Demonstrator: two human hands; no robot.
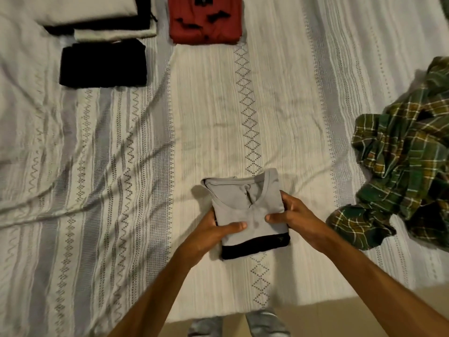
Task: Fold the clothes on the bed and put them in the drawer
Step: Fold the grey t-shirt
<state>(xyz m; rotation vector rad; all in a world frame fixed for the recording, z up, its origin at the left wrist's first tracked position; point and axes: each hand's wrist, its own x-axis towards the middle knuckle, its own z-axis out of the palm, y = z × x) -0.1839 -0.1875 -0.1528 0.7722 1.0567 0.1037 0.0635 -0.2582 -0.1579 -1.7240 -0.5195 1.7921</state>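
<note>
**Both hands hold the folded grey shirt**

Jeans-covered legs (239, 323) show at the bottom edge, beside the bed (121, 166). Just above them, low in the centre of the frame, the left hand (213, 229) and the right hand (295, 215) grasp a folded grey shirt (245, 203) by its two sides, thumbs on top. Its black hem (255, 245) faces the camera. At the right edge lies a crumpled green plaid shirt (401, 154). Farther, in the upper left, sit a folded black garment (103, 63) and a stack of pale and black pieces (97, 18). At top centre lies a folded red shirt (206, 19).
</note>
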